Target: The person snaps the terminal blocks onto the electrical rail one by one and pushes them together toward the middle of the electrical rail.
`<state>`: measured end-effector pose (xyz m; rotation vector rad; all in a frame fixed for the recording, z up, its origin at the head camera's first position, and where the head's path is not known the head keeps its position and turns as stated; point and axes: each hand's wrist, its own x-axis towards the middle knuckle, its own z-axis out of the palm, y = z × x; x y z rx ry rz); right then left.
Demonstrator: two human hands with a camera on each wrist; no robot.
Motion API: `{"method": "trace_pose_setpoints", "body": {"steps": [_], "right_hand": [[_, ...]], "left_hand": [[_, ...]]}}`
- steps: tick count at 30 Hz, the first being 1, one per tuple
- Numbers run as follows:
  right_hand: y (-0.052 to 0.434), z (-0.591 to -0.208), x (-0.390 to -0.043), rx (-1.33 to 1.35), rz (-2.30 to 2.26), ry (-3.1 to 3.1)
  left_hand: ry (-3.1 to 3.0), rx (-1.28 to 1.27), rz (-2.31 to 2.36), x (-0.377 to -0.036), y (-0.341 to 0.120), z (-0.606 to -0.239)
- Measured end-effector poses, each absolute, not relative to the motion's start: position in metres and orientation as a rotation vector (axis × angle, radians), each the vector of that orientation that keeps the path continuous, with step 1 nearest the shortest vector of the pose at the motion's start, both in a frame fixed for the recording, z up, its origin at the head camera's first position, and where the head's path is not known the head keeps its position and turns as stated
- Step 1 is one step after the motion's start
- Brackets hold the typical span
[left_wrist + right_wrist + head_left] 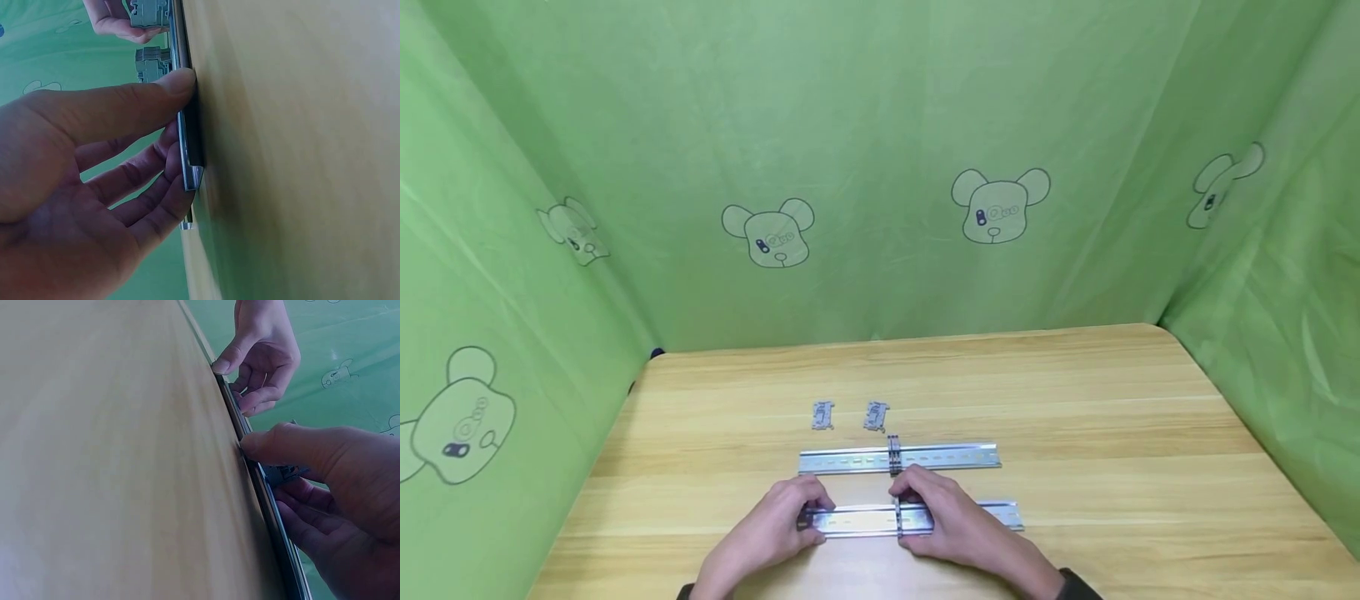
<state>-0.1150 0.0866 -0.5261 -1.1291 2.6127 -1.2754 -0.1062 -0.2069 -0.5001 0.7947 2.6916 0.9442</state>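
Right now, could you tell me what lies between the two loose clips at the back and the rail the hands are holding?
The head view shows the far rail with one clip mounted on it, between the loose clips and the near rail.

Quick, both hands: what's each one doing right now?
Left hand: grips the left end of the near rail.
Right hand: pinches the grey clip on that rail.
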Motion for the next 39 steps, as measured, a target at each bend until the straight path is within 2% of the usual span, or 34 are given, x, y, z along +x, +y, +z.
{"method": "trace_pose_setpoints", "body": {"steps": [10,17,24,33,39], "right_hand": [[0.089,-0.519,-0.114,-1.134,-1.215,2.619],[0.091,-0.491,-0.124,-1.150,-1.225,2.620],[0.086,-0.466,-0.157,-1.227,-1.179,2.752],[0.060,-0.443,-0.206,-1.053,-0.940,2.834],[0.043,-0.442,-0.233,-0.875,-0.800,2.757]], "left_hand": [[2.663,0.789,0.937,-0.108,-0.205,-0.496],[2.681,0.792,0.927,-0.107,-0.206,-0.501],[2.707,0.838,0.918,-0.108,-0.206,-0.500],[2.721,0.859,0.908,-0.110,-0.207,-0.501],[2.715,0.847,0.912,-0.110,-0.207,-0.500]]}}
